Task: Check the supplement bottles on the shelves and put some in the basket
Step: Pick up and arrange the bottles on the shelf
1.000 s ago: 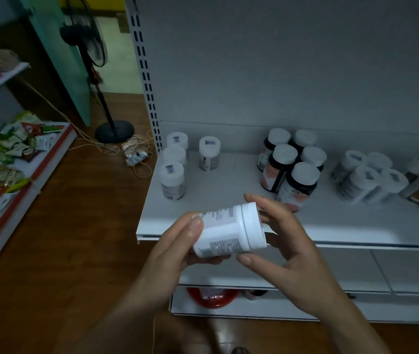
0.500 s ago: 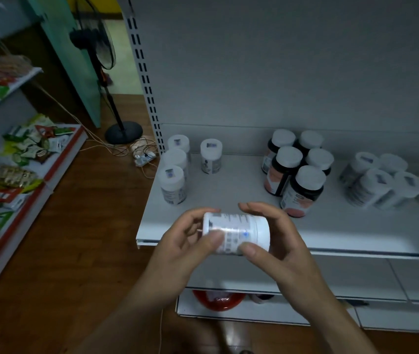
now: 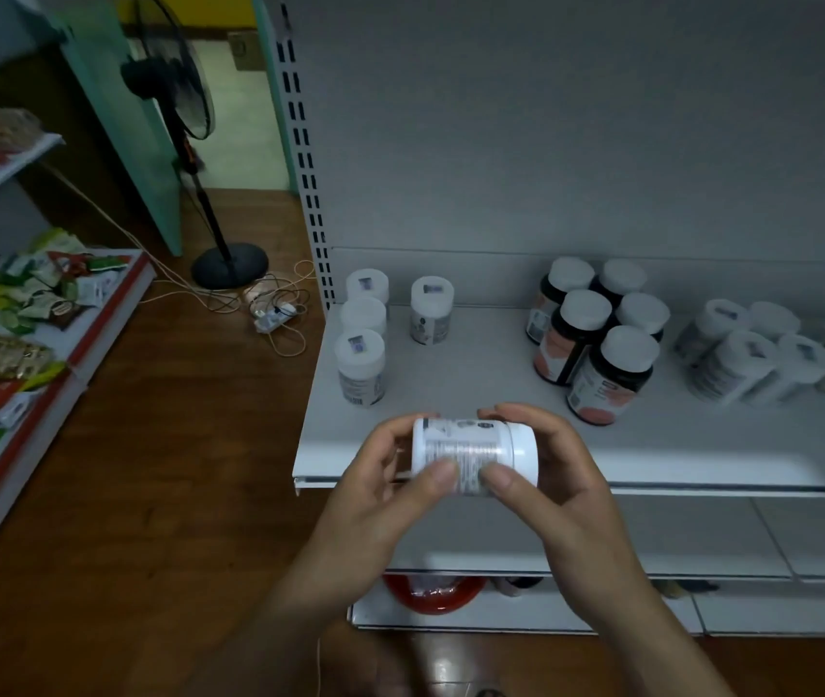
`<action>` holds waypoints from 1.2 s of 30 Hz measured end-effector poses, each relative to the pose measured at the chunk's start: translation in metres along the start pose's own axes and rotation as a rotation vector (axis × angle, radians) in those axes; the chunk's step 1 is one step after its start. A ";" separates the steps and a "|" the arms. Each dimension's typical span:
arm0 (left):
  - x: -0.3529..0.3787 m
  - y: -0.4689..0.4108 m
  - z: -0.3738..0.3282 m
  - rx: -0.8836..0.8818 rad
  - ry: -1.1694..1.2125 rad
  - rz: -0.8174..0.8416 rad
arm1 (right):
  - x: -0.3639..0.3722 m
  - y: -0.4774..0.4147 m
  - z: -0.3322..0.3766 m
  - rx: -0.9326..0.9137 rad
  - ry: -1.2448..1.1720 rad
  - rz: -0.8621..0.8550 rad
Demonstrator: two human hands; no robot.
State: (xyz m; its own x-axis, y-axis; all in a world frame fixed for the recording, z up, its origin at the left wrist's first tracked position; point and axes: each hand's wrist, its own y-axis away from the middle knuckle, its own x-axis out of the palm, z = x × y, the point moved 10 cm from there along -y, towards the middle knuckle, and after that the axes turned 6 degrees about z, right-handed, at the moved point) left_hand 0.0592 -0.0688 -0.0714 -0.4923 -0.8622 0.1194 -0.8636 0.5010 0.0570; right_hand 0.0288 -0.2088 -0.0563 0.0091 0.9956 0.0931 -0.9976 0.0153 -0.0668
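A white supplement bottle (image 3: 473, 452) lies on its side in front of the shelf edge, cap to the right, label facing me. My left hand (image 3: 380, 500) holds its base end with thumb on the label. My right hand (image 3: 566, 475) grips the cap end, fingers curled over the top. On the white shelf (image 3: 475, 384) stand small white bottles (image 3: 360, 364) at the left, dark bottles with orange labels (image 3: 601, 374) in the middle, and white-capped bottles (image 3: 747, 359) at the right. A red basket (image 3: 433, 593) shows partly under the lower shelf.
A standing fan (image 3: 184, 118) and a tangle of cables with a power strip (image 3: 274, 314) are on the wooden floor at the left. A second rack with snack packets (image 3: 33, 304) lines the far left. The slotted shelf upright (image 3: 304, 158) rises behind the small bottles.
The bottle has been rolled in both hands from tilted to level, turning the label toward me. My view has shifted slightly left and closer.
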 end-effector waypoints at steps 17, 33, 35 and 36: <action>-0.027 0.020 -0.007 0.124 -0.207 0.193 | 0.029 0.022 -0.003 0.103 0.028 -0.181; -0.004 -0.025 -0.003 0.044 0.063 0.016 | -0.009 -0.013 0.005 0.050 -0.010 -0.030; 0.004 -0.030 0.003 -0.009 0.036 0.007 | -0.021 -0.019 0.004 0.047 -0.013 -0.054; 0.008 -0.032 0.007 -0.028 -0.013 0.010 | -0.027 -0.022 0.002 0.049 -0.004 -0.077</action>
State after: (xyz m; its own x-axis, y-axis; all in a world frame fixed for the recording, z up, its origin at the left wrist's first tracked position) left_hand 0.0826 -0.0923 -0.0788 -0.5021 -0.8581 0.1077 -0.8555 0.5111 0.0832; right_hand 0.0508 -0.2366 -0.0552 0.0860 0.9912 0.1005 -0.9961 0.0874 -0.0101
